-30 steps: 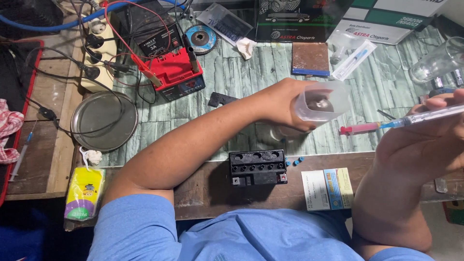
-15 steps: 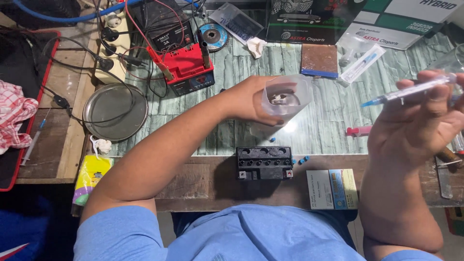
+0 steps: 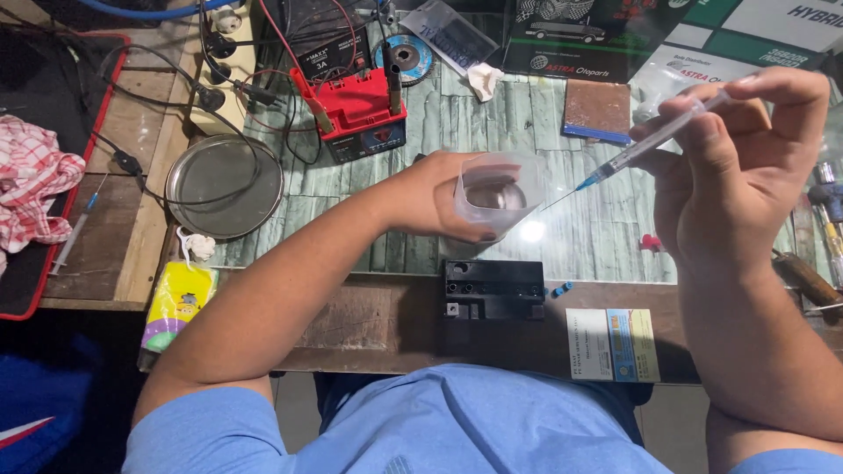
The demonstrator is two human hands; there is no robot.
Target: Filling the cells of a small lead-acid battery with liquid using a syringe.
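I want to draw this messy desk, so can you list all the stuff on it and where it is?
plastic cup: 1, clear, held above the desk middle
syringe: 1, clear with blue needle hub, upper right, needle aimed at the cup
black block: 1, black, front edge of desk
red battery: 1, red, top middle, with clip wires
round metal dish: 1, silver, left
checked cloth: 1, red and white, far left
yellow packet: 1, yellow, front left
grinding disc: 1, blue, top middle
brown pad: 1, brown, top right
left hand: 1, holds the cup
right hand: 1, holds the syringe
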